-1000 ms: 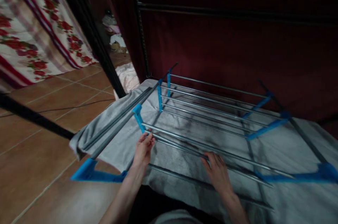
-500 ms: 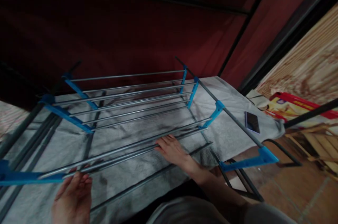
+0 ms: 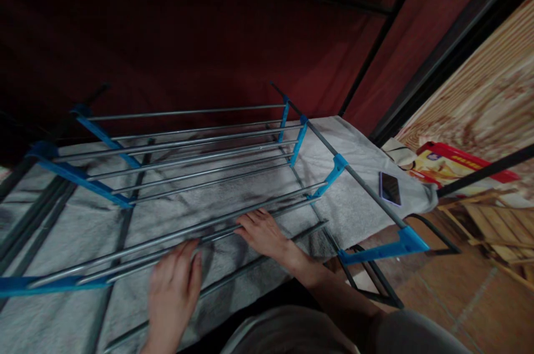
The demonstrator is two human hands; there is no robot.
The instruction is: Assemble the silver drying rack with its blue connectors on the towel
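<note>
A rack of grey metal rods and blue plastic brackets lies over a pale cloth [image 3: 359, 203]. My left hand [image 3: 173, 287] has its fingers curled over the lower front metal rod [image 3: 137, 270], left of the middle, with the thumb a little apart. Farther right along the same pair of front rods, my right hand [image 3: 262, 234] is closed, its fingertips bent over a rod and partly hidden. The upper front rod [image 3: 167, 241] runs just beyond both hands, from the left blue bracket [image 3: 54, 285] to the right blue bracket [image 3: 329, 178].
More rods [image 3: 187, 162] between blue brackets lie farther back. A phone [image 3: 390, 188] rests on the cloth at the right. Beyond it are a red and yellow package [image 3: 454, 162] and a wooden slatted piece [image 3: 492, 226]. A dark red panel [image 3: 187, 37] stands behind.
My left hand has moved right along the front rods, away from the left bracket. My right hand stays on the rods. The view has shifted slightly.
</note>
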